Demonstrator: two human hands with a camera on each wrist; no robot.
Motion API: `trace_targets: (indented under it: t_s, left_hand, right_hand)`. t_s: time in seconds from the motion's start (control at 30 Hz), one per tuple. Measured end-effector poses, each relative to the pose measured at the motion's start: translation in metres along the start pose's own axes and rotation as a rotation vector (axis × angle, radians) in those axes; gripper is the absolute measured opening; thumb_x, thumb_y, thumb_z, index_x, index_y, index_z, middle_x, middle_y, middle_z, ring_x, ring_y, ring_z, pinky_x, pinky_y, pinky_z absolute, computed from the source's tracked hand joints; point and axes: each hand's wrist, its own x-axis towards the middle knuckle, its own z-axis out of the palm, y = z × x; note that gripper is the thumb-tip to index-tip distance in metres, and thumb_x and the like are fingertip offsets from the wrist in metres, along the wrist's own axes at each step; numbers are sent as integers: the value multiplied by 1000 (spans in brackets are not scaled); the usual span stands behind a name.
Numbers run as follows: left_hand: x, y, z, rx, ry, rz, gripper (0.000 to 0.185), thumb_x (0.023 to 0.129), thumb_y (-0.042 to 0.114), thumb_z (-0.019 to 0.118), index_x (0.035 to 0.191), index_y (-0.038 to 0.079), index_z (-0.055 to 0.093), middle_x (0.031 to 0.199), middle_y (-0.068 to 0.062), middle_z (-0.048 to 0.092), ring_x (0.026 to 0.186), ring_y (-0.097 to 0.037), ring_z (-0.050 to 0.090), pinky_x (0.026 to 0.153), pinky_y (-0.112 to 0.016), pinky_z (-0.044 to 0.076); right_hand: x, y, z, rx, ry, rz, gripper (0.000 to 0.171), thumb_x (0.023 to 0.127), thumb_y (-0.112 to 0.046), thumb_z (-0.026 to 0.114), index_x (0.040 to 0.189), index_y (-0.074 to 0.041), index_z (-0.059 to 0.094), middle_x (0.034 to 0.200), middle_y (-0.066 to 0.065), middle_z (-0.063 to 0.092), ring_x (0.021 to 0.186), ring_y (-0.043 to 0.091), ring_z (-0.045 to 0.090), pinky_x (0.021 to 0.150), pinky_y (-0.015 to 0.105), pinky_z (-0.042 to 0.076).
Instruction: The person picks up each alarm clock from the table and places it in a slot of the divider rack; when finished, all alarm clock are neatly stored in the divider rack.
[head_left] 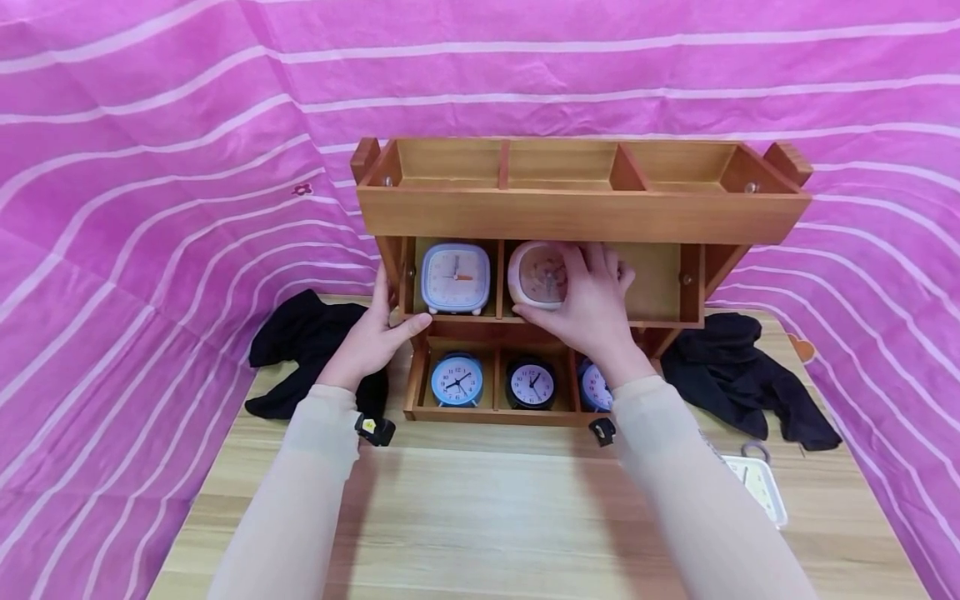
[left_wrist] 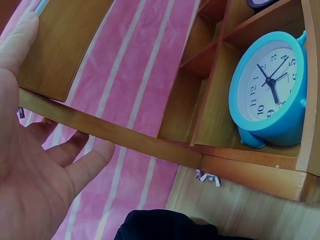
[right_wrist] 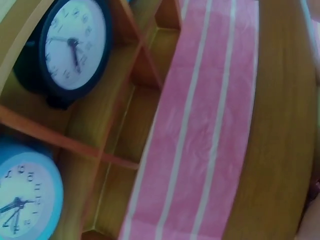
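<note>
My right hand (head_left: 588,292) grips a pink alarm clock (head_left: 542,277), thumb under its lower edge and fingers over its right side. The clock is in the middle compartment of a wooden tiered rack (head_left: 581,218). Beside it, in the left compartment, stands a lilac-blue square clock (head_left: 454,279). My left hand (head_left: 371,337) rests against the left end of this tier, thumb along the front edge. The left wrist view shows its fingers spread beside the wooden strut (left_wrist: 130,141). On the bottom tier sit a light-blue clock (head_left: 457,381), a black clock (head_left: 531,383) and another blue clock (head_left: 595,387), partly hidden by my right wrist.
Black cloths (head_left: 300,333) lie left of the rack, and another black cloth (head_left: 738,375) lies to the right. A white-rimmed object (head_left: 761,483) on the wooden table (head_left: 480,517) is partly covered by my right sleeve. Pink striped fabric (head_left: 525,75) hangs behind and at both sides.
</note>
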Motion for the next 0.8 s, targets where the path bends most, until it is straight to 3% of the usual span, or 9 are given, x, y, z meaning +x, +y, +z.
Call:
trace_targets:
  t_s: [0.3, 0.8]
  left_hand:
    - [0, 1, -1, -2, 1, -1, 108, 99, 49, 69, 158, 54, -22, 176, 0, 2, 157, -43, 19, 120, -68, 25]
    - [-2, 1, -1, -4, 1, -8, 106, 97, 51, 70, 156, 61, -18, 176, 0, 4, 158, -41, 19, 121, -69, 23]
  right_hand:
    - [10, -12, -4, -52, -114, 110, 108, 66, -65, 92, 154, -19, 47, 160, 13, 38, 147, 37, 31, 106, 73, 20]
    - [5, -9, -2, -45, -122, 91, 100, 68, -66, 91, 145, -17, 51, 157, 14, 39, 145, 40, 32, 106, 72, 19]
